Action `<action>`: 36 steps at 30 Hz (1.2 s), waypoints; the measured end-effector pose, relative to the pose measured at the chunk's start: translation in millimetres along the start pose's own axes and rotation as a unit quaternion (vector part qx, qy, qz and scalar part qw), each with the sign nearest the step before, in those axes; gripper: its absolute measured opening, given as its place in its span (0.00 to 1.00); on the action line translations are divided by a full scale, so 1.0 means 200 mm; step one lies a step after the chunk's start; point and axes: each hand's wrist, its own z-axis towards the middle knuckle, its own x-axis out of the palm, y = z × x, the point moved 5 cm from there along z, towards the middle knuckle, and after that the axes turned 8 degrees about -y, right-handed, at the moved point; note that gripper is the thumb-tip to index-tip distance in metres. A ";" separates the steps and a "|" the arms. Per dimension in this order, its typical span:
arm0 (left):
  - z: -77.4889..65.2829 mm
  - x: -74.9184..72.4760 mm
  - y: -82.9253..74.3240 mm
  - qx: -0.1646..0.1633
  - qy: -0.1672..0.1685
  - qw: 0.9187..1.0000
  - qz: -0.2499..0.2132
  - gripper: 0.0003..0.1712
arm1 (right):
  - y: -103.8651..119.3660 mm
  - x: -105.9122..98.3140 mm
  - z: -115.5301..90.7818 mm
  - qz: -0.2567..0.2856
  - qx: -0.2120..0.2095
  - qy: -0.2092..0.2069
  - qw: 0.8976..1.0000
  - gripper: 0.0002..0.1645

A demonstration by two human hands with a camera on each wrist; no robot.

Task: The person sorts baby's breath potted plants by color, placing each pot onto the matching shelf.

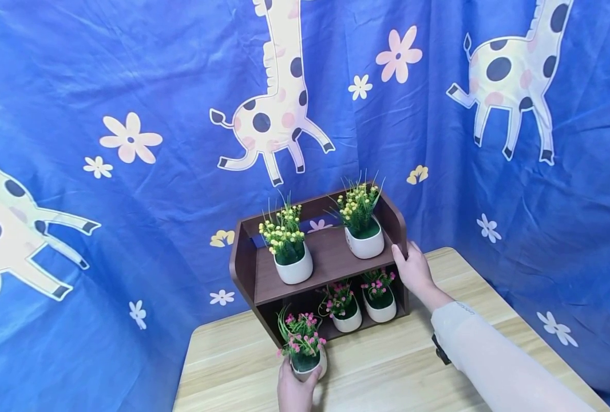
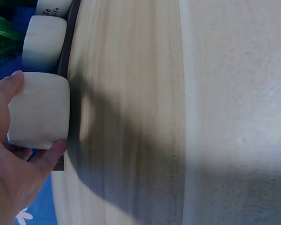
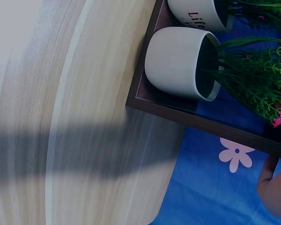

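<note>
My left hand (image 1: 296,390) grips a white flowerpot (image 2: 40,110) of pink flowers (image 1: 302,337), in front of the shelf's lower left. In the left wrist view, thumb and fingers lie around the pot's sides. A dark brown two-tier shelf (image 1: 325,257) stands on the table. My right hand (image 1: 415,269) holds its right side panel, with the thumb by the front edge; the other fingers are partly hidden. On the lower tier stand two white pots of pink flowers, a middle one (image 1: 348,320) and a right one (image 3: 178,63). Two white pots with yellow flowers, left (image 1: 294,270) and right (image 1: 365,245), occupy the top tier.
The light wooden table (image 1: 233,366) extends in front of the shelf and to both sides. Behind it hangs a blue curtain (image 1: 171,229) printed with giraffes and flowers. A dark band (image 1: 440,350) shows at my right wrist.
</note>
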 end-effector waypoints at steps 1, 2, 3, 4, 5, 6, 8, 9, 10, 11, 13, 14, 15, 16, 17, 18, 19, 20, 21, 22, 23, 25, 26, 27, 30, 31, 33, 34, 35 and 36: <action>0.00 0.00 0.00 0.000 0.000 1.000 -0.001 0.56 | 0.00 0.00 0.00 -0.001 0.000 0.000 1.000 0.19; 0.00 0.00 0.00 -0.001 0.002 1.000 -0.001 0.56 | 0.00 0.00 0.00 -0.001 0.000 -0.001 1.000 0.19; 0.01 0.00 -0.01 -0.001 0.003 1.000 0.000 0.57 | 0.00 0.00 0.00 -0.001 -0.001 -0.001 1.000 0.19; 0.01 0.00 -0.01 -0.002 0.005 1.000 0.001 0.57 | 0.00 0.00 0.00 -0.001 -0.002 -0.001 1.000 0.19; 0.01 0.00 -0.01 -0.002 0.006 1.000 0.002 0.57 | 0.00 0.00 0.00 -0.001 -0.002 -0.002 1.000 0.19; 0.01 0.00 -0.01 -0.003 0.007 1.000 0.001 0.57 | 0.00 0.00 0.00 0.000 -0.002 -0.002 1.000 0.19; 0.02 0.00 -0.02 -0.004 0.009 1.000 -0.002 0.57 | 0.00 0.00 0.00 0.001 -0.002 -0.002 1.000 0.19; 0.02 0.00 -0.02 -0.004 0.010 1.000 -0.004 0.57 | 0.00 0.00 0.00 0.001 -0.002 -0.002 1.000 0.19; 0.02 0.00 -0.02 -0.005 0.010 1.000 -0.005 0.57 | 0.00 0.00 0.00 0.002 -0.003 -0.002 1.000 0.19; 0.02 0.00 -0.03 -0.006 0.012 1.000 -0.006 0.57 | 0.01 0.00 0.00 0.003 -0.001 -0.002 1.000 0.19; 0.03 0.00 -0.03 -0.008 0.013 1.000 -0.007 0.57 | 0.00 0.00 0.00 0.003 -0.002 -0.002 1.000 0.19; 0.03 0.00 -0.03 -0.007 0.013 1.000 -0.006 0.57 | 0.00 0.01 0.00 0.003 -0.003 -0.002 1.000 0.19; 0.03 0.00 -0.03 -0.008 0.013 1.000 -0.005 0.57 | 0.00 0.01 0.00 0.002 -0.003 -0.003 1.000 0.19; 0.03 0.00 -0.04 -0.007 0.014 1.000 -0.005 0.57 | 0.00 0.01 0.00 0.002 -0.004 -0.003 1.000 0.19; 0.03 0.00 -0.04 -0.006 0.014 1.000 -0.005 0.57 | 0.00 0.01 0.00 0.002 -0.004 -0.004 1.000 0.19; 0.04 0.00 -0.04 -0.005 0.014 1.000 -0.005 0.57 | 0.00 0.01 0.00 0.002 -0.004 -0.005 1.000 0.18; 0.04 0.01 -0.04 -0.005 0.015 1.000 -0.006 0.57 | 0.00 0.01 0.00 0.002 -0.005 -0.005 1.000 0.18; 0.04 0.01 -0.04 -0.006 0.016 1.000 -0.006 0.57 | 0.00 0.01 0.00 0.002 -0.005 -0.006 1.000 0.18; 0.04 0.01 -0.04 -0.007 0.018 1.000 -0.005 0.58 | 0.00 0.01 0.00 0.001 -0.005 -0.006 1.000 0.18; 0.05 0.01 -0.04 -0.009 0.021 1.000 -0.005 0.58 | 0.00 0.01 0.00 0.001 -0.005 -0.005 1.000 0.18; 0.05 0.02 -0.04 -0.012 0.023 1.000 -0.004 0.58 | 0.00 0.01 0.00 0.001 -0.005 -0.005 1.000 0.18; 0.05 0.02 -0.05 -0.015 0.026 1.000 -0.003 0.58 | 0.00 0.01 0.00 0.001 -0.005 -0.004 1.000 0.18; 0.06 0.02 -0.05 -0.016 0.027 0.999 -0.002 0.58 | 0.00 0.01 0.00 0.001 -0.005 -0.004 1.000 0.18; 0.06 0.02 -0.05 -0.017 0.028 0.999 -0.002 0.58 | 0.00 0.01 0.00 0.002 -0.005 -0.004 1.000 0.19; 0.07 0.02 -0.05 -0.015 0.027 1.000 -0.002 0.58 | -0.01 0.01 0.00 0.002 -0.004 -0.003 1.000 0.19; 0.07 0.02 -0.05 -0.015 0.027 1.000 -0.002 0.58 | -0.01 0.01 0.00 0.001 -0.004 -0.003 1.000 0.19; 0.08 0.03 -0.05 -0.013 0.026 1.000 -0.001 0.57 | -0.01 0.01 0.00 0.001 -0.003 -0.002 1.000 0.19; 0.08 0.03 -0.05 -0.012 0.026 1.000 -0.001 0.57 | 0.00 0.01 0.00 0.000 -0.003 -0.002 1.000 0.19; 0.08 0.03 -0.05 -0.011 0.026 1.000 -0.002 0.57 | 0.00 0.00 0.00 0.000 -0.003 -0.002 1.000 0.19; 0.09 0.03 -0.06 -0.010 0.026 1.000 -0.003 0.57 | 0.00 0.00 0.00 0.000 -0.003 -0.002 1.000 0.18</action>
